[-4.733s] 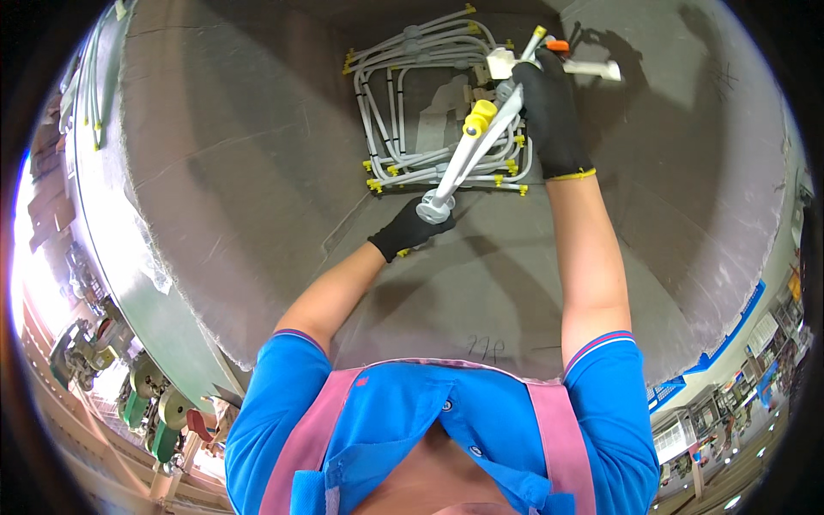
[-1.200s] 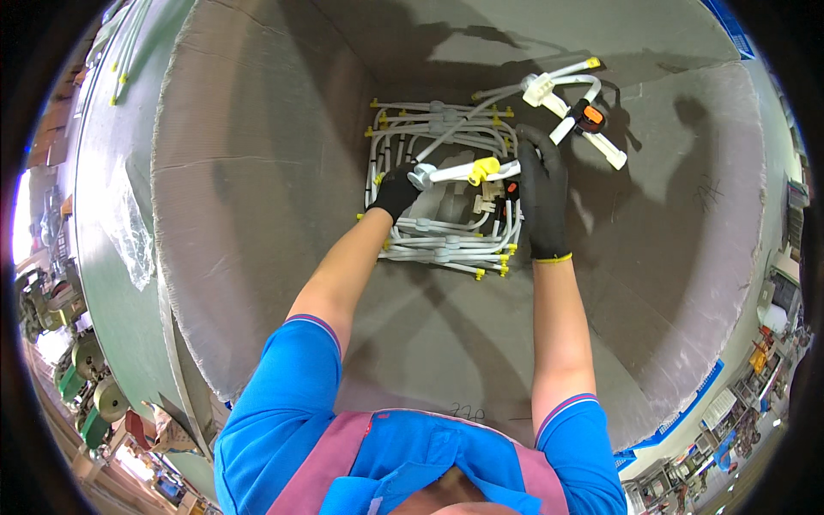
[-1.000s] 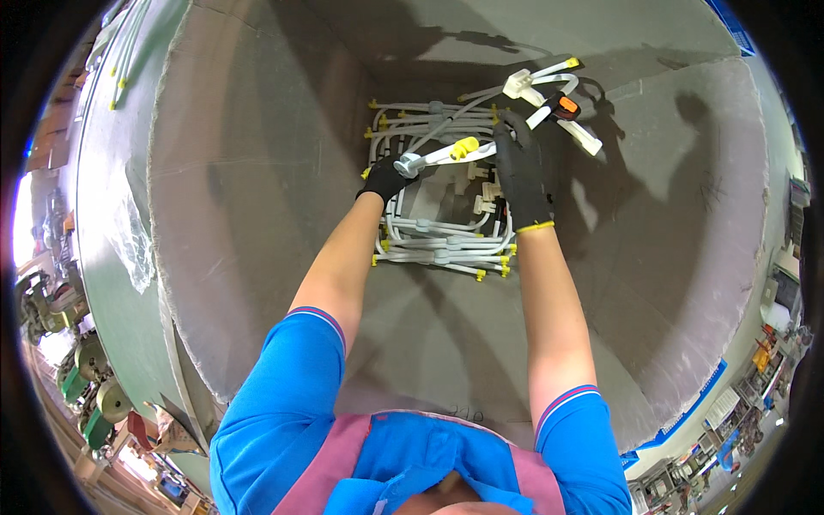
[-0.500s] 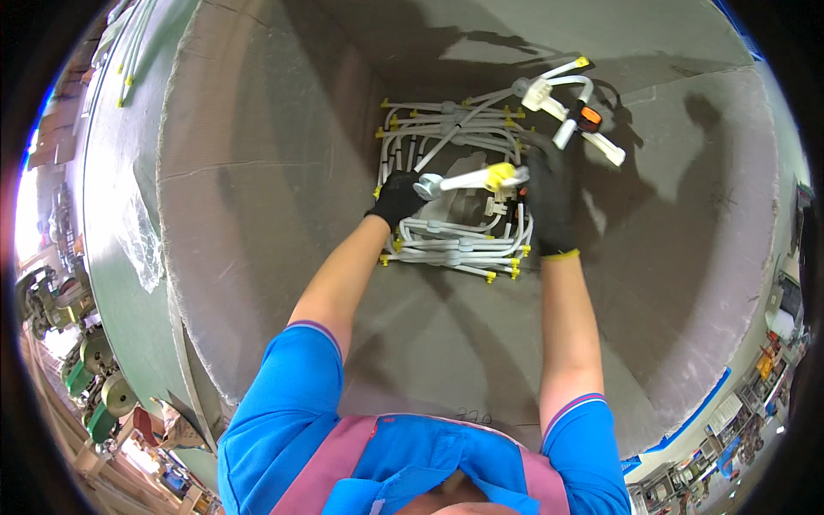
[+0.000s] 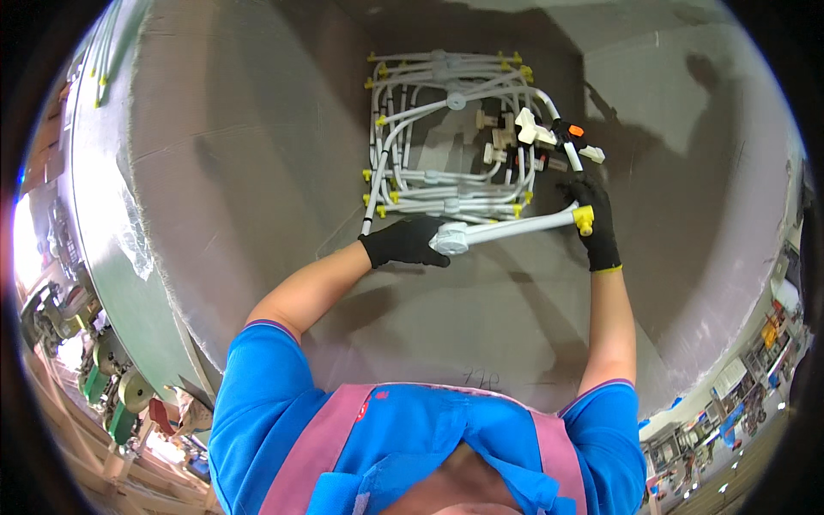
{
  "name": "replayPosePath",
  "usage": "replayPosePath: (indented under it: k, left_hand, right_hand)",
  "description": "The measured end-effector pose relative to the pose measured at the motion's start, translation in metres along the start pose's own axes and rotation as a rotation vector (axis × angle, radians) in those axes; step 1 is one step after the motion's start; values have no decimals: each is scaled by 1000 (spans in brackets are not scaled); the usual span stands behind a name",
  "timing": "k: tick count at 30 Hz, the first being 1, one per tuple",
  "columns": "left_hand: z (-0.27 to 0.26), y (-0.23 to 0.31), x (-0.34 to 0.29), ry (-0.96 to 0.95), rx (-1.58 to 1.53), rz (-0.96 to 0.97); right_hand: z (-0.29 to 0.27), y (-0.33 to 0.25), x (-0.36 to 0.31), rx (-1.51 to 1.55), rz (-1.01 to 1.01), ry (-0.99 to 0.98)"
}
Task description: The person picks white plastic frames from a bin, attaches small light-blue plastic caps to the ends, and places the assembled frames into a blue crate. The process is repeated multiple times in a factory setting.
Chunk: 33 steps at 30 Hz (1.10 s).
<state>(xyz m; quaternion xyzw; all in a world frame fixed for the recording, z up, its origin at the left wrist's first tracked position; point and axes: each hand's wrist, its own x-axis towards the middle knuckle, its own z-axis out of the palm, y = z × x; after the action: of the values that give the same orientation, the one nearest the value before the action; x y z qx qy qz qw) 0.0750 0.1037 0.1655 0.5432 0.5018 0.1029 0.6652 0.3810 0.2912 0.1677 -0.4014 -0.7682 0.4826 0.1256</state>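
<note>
A person in a blue shirt with pink apron straps [image 5: 319,446] leans over a broad grey tabletop [image 5: 257,172] covered in a felt-like cloth, its far side running into shadow and its edges bending with the lens. Both hands wear black gloves. The left hand [image 5: 402,242] is closed around the round white end fitting of a white tube [image 5: 513,228], which runs almost level across the middle of the tabletop toward the right. The right hand [image 5: 594,221] is curled around the other end of that tube, just beside a yellow cap [image 5: 584,219] that sits on its tip; the fingers are wrapped round the tube, not spread. Just beyond the tube, toward the far edge of the tabletop, lies a flat bundle of white tubes [image 5: 446,137] bent into loops, with small yellow clips along its left and far sides. At the right side of the bundle rest several cream connector blocks [image 5: 525,129] and a piece with an orange cap [image 5: 576,130], close above the right hand. Along the left edge of the tabletop more white tubes [image 5: 105,43] lie near the far left corner. Beyond that edge, green and grey machinery [image 5: 103,386] stands on the floor, and past the near right corner a bright workshop aisle [image 5: 738,378] with shelving shows, small and blurred.
</note>
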Motion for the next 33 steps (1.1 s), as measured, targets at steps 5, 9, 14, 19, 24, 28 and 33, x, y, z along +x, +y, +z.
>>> replayPosePath:
  k: [5, 9, 14, 19, 24, 28, 33]
  left_hand:
    - [35, 10, -6, -64, 187, -197]
    - [42, 16, -7, -69, 201, -227]
    - [44, 2, -8, 26, 300, -127]
    - [46, -17, -3, 203, 444, -31]
    - [32, -33, 16, 328, 542, -51]
    - [18, -46, 28, 468, 570, 5]
    - [14, -69, 55, 630, 627, 21]
  right_hand:
    - [-1, 37, -31, 245, 240, -281]
    - [5, 59, -55, 387, 330, -433]
    - [6, 59, -65, 329, 51, -416]
    - [-15, 28, -41, 663, 781, -510]
    - [22, -6, -19, -10, 607, -328]
    - [34, 6, 3, 24, 465, -147]
    - [62, 58, 19, -225, 193, 73]
